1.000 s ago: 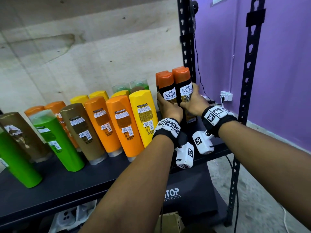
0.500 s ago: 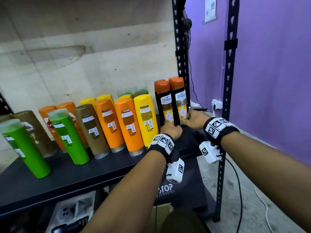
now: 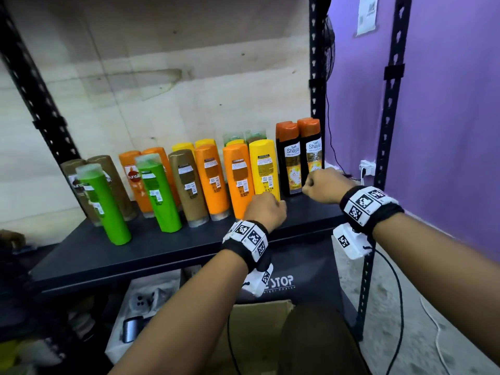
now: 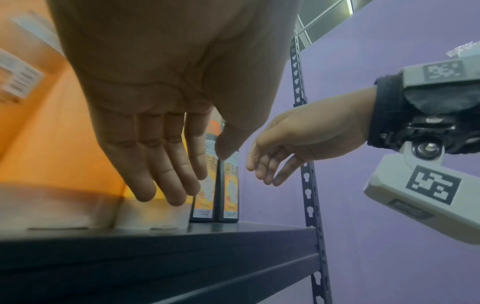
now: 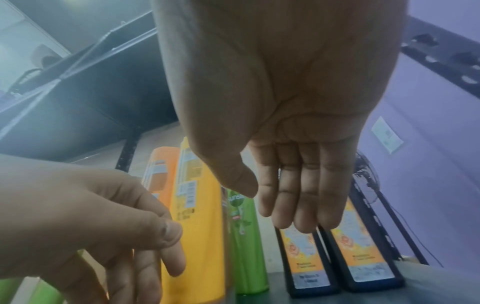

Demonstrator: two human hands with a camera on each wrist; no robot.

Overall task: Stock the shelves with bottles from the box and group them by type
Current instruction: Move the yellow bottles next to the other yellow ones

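Observation:
Two black Shayla bottles (image 3: 289,161) with orange caps stand upright, side by side, at the right end of the black shelf (image 3: 162,250). My left hand (image 3: 266,209) hovers above the shelf's front edge, just before a yellow bottle (image 3: 263,166) and an orange bottle (image 3: 238,180). My right hand (image 3: 322,185) hangs in front of the right Shayla bottle (image 3: 311,152). Seen from the wrists, the left hand's fingers (image 4: 161,164) and the right hand's fingers (image 5: 298,195) are relaxed and hold nothing. Both Shayla bottles (image 5: 361,253) stand free.
Orange, yellow, brown (image 3: 188,185) and green bottles (image 3: 157,193) stand mixed in rows across the shelf. A cardboard box (image 3: 257,320) and a black box (image 3: 305,272) sit below. Black rack uprights (image 3: 389,131) frame the right side, by a purple wall with a socket and cable (image 3: 366,166).
Both hands have let go of the two Shayla bottles and drawn back toward the shelf's front edge. The bottles stay upright at the right end.

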